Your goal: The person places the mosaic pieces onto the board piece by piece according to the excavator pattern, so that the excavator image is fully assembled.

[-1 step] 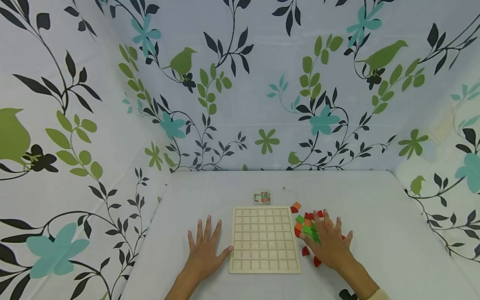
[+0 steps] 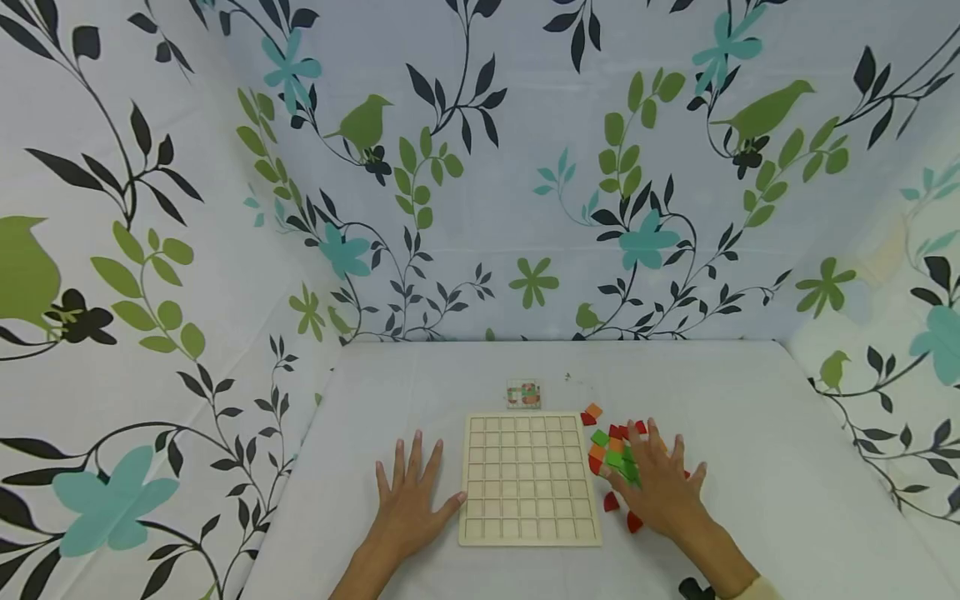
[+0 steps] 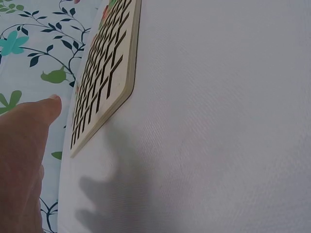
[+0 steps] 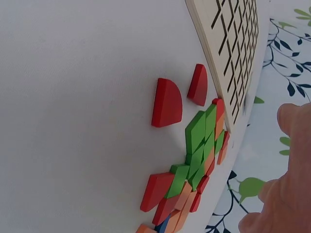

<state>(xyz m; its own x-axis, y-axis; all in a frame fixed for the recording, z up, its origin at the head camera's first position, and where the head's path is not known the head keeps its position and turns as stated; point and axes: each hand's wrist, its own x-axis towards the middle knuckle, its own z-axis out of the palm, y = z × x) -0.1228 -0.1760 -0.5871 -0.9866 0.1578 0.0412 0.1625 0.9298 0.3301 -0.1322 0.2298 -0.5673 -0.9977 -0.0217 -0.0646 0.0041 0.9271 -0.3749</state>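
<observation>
A pale wooden board (image 2: 531,541) with a grid of square recesses lies flat on the table. On its left is my left hand (image 2: 408,515), fingers spread and holding nothing; in the head view the thumb tip meets the board's left edge. The left wrist view shows the thumb (image 3: 34,116) raised above the table, with a shadow below. My right hand (image 2: 663,492), fingers spread, hovers over a heap of small coloured pieces (image 4: 196,131), apart from them in the right wrist view. Green, red and orange pieces show, plus a partly hidden blue piece (image 4: 166,224).
Behind the board lies a small clear-edged card (image 2: 523,394) with a coloured pattern. Two red rounded pieces (image 4: 167,103) lie apart from the heap, near the board's right side. A dark object (image 2: 695,590) shows by the right sleeve. Leaf-patterned cloth walls surround the white table.
</observation>
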